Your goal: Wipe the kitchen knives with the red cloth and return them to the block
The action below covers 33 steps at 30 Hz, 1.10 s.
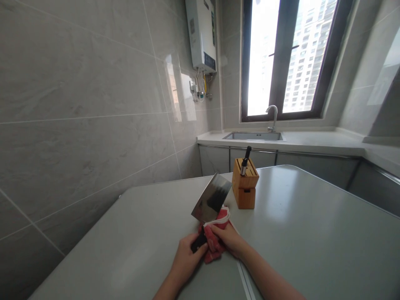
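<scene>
A cleaver (211, 199) with a broad shiny blade is held up over the table, its blade tilted toward the upper right. My left hand (186, 255) is closed around its black handle. My right hand (230, 238) grips a red cloth (214, 242) with a white edge, bunched against the lower end of the blade and the handle. Part of the handle is hidden by the cloth and fingers. Just beyond the blade, to the right, stands a wooden knife block (246, 187) with one black-handled tool (246, 159) sticking out of its top.
The pale table (150, 225) spreads around both hands, with a seam strip (245, 279) near my right forearm. Behind it are a counter (315, 137) with a sink (254, 136) and faucet (273, 116). A tiled wall (93, 125) rises on the left, with a water heater (201, 35).
</scene>
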Available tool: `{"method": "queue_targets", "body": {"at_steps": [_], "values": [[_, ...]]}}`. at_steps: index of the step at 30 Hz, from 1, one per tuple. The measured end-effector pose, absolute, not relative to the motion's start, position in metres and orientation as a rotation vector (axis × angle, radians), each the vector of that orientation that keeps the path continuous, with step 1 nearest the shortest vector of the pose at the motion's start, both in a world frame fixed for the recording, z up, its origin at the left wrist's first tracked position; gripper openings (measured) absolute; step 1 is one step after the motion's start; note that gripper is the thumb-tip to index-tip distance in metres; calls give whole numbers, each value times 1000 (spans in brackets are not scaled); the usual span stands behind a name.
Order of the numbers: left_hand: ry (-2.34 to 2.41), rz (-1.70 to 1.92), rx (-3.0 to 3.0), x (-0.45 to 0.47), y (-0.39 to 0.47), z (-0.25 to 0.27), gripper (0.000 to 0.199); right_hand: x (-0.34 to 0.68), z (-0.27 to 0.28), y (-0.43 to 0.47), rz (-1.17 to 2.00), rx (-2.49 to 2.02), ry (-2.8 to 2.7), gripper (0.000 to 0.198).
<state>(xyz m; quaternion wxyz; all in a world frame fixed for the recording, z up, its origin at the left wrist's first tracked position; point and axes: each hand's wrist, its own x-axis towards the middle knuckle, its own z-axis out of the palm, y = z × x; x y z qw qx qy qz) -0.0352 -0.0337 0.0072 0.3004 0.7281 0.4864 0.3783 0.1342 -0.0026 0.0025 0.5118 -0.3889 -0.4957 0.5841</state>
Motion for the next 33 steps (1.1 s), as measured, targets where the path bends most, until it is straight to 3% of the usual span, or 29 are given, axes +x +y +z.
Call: {"method": "queue_targets", "body": {"at_steps": [12, 20, 25, 33], "values": [[1390, 1056, 1964, -36, -32, 10, 31, 131, 7, -5, 1401, -969, -1158, 33], [1294, 998, 1999, -33, -38, 16, 23, 135, 8, -7, 1564, -916, -1285, 43], [1250, 920, 2040, -30, -43, 20, 13, 136, 3, -5, 1487, -881, -1272, 38], [1264, 920, 2018, -28, -44, 22, 16, 134, 9, -6, 1463, -866, -1177, 47]]}}
